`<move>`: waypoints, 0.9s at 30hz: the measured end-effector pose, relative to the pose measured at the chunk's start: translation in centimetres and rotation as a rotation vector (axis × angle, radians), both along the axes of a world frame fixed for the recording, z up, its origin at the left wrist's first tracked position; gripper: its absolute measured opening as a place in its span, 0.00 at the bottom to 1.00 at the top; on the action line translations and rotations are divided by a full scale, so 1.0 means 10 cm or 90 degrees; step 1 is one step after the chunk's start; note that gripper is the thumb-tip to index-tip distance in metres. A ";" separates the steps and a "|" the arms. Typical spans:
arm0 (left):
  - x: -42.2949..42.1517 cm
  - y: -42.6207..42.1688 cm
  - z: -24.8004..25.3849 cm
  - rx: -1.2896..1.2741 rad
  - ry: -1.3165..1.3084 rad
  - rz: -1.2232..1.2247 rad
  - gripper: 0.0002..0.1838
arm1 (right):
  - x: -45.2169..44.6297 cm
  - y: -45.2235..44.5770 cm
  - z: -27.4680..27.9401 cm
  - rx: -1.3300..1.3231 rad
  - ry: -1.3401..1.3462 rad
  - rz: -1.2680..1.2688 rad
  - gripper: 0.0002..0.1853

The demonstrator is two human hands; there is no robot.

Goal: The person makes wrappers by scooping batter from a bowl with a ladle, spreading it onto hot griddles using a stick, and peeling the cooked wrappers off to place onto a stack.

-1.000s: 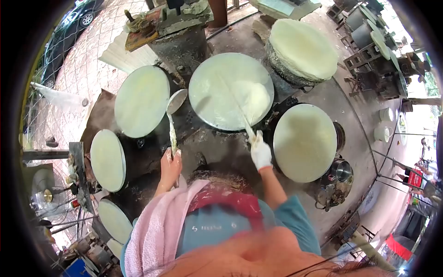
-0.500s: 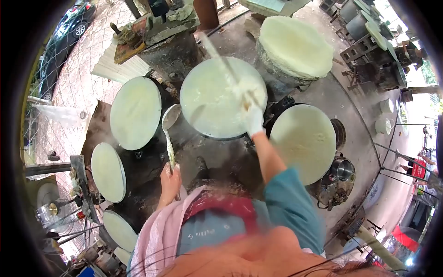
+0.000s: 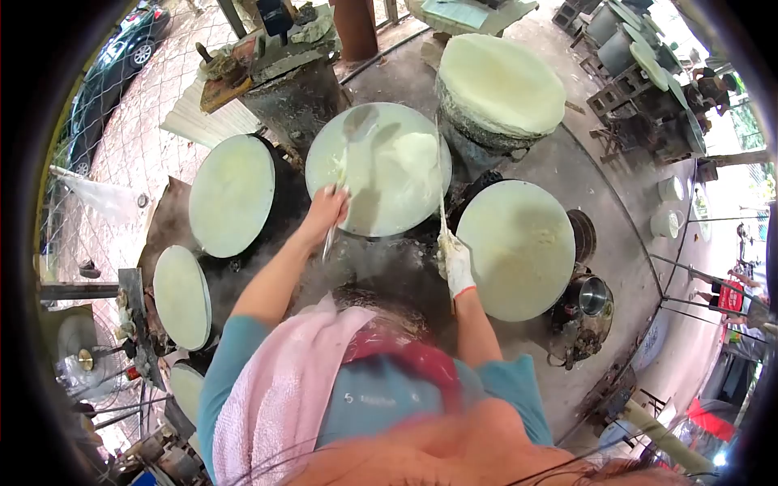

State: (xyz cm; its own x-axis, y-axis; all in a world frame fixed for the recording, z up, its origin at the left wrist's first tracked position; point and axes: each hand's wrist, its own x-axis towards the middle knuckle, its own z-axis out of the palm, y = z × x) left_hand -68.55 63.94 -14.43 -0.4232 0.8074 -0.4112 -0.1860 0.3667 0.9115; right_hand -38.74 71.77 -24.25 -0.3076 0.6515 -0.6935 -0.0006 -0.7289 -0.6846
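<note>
pale green batter (image 3: 415,160) lies on the round central plate (image 3: 322,150) ahead of you, thickest towards its right side. your bare left hand (image 3: 328,206) is closed around the handle of a ladle (image 3: 361,123), just at the plate's near-left edge. the ladle's long axis runs away from you and slightly right, its bowl above the far-left part of the plate, its handle end sticking out below your fist. your right hand (image 3: 455,263), in a white glove, pinches a long thin stick (image 3: 440,170) smeared with batter; it points almost straight away from you along the plate's right rim, its butt end reaching back past your wrist.

small pale characters (image 3: 381,399) mark your teal shirt (image 3: 356,417); the first looks like a "5", the rest are too blurred to read.

the right plate (image 3: 515,243) sits close beside your glove, with a narrow dark gap between it and the central one. more room shows between the central plate and the left plate (image 3: 232,194). dark floor (image 3: 373,267) shows between the central plate and your body.
</note>
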 end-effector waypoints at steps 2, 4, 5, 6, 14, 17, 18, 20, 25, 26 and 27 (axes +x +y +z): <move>-0.17 0.49 -0.12 0.028 -0.029 -0.055 0.11 | 0.00 -0.04 0.20 -0.042 -0.004 0.055 0.05; -0.36 0.96 -0.35 0.023 -0.072 -0.105 0.11 | 0.03 -0.21 0.30 -0.041 -0.006 0.099 0.08; -0.44 1.16 -0.49 0.011 -0.101 -0.126 0.11 | 0.08 -0.30 0.30 0.004 -0.021 0.073 0.10; -0.46 1.27 -0.59 -0.002 -0.107 -0.147 0.11 | 0.15 -0.41 0.29 0.049 -0.037 0.046 0.13; -0.30 0.75 -0.53 -0.101 -0.141 -0.186 0.09 | -0.85 -1.14 0.23 -0.064 0.019 -0.053 0.13; -0.46 0.46 -0.45 -0.118 -0.360 -0.091 0.08 | -0.89 -1.05 0.37 0.008 -0.002 -0.094 0.07; -0.46 0.40 -0.44 -0.130 -0.380 -0.071 0.07 | -0.83 -1.05 0.33 0.094 -0.008 -0.125 0.07; -0.44 0.29 -0.44 -0.150 -0.423 -0.025 0.07 | -0.79 -1.15 0.07 0.097 -0.029 -0.138 0.13; -0.02 0.19 -0.54 -0.073 -0.642 0.064 0.06 | -1.42 -1.31 -0.16 -0.085 -0.047 -0.032 0.17; -0.06 0.19 -0.64 -0.018 -0.706 0.043 0.05 | -1.37 -1.25 -0.02 -0.089 -0.056 -0.026 0.17; -0.13 0.18 -0.68 0.042 -0.767 0.021 0.05 | -1.30 -1.14 0.30 -0.090 -0.064 -0.019 0.16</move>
